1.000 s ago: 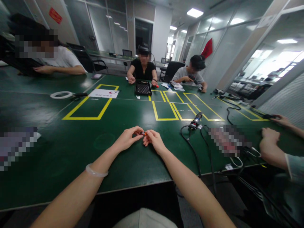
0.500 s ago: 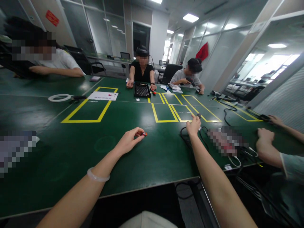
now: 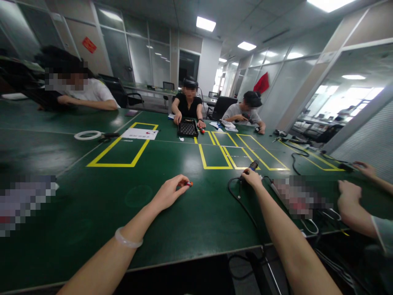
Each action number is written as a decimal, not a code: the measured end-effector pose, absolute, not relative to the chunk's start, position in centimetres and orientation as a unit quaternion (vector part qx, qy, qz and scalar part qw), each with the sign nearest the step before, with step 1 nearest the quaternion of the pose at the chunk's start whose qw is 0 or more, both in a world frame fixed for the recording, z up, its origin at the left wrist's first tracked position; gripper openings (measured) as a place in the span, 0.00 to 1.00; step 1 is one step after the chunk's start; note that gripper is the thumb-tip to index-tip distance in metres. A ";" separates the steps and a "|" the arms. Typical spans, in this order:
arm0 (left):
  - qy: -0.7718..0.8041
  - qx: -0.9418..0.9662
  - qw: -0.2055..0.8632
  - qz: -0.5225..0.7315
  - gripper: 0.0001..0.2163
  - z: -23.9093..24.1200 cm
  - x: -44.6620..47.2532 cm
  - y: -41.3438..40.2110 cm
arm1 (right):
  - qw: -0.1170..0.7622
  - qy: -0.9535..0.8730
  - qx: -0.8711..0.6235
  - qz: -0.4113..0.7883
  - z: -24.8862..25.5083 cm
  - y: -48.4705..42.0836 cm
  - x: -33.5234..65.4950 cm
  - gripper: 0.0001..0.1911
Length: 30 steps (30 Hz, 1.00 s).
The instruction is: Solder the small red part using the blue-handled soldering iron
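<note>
I see all this through the one camera on my head, looking forward and slightly down across the green table (image 3: 92, 205). Its near edge runs along the bottom of the view, close below me, with my forearms reaching in from there: my left hand (image 3: 170, 192) near the middle, my right hand (image 3: 251, 179) a little further right. The wide view takes in the yellow tape rectangles (image 3: 123, 149) mid-table, the people seated at the far side, and the ceiling lights above
</note>
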State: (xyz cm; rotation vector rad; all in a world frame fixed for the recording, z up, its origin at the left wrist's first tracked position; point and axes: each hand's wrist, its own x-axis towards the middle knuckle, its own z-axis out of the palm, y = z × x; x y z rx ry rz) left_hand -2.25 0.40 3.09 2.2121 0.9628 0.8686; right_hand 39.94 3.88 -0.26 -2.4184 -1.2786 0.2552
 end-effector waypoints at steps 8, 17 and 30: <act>0.365 0.818 0.270 0.352 0.10 3.4 -2.1 0.3 | 0.324 -0.603 -0.682 0.255 -0.6 2.1 30.2 0.13; 0.397 0.763 0.245 0.447 0.11 3.2 -3.0 1.2 | 0.387 -0.683 -0.482 0.390 -0.9 0.8 15.7 0.13; 0.378 0.781 0.262 0.423 0.10 2.7 -3.6 1.7 | 0.372 -0.606 -0.428 0.558 -0.9 -0.4 14.9 0.18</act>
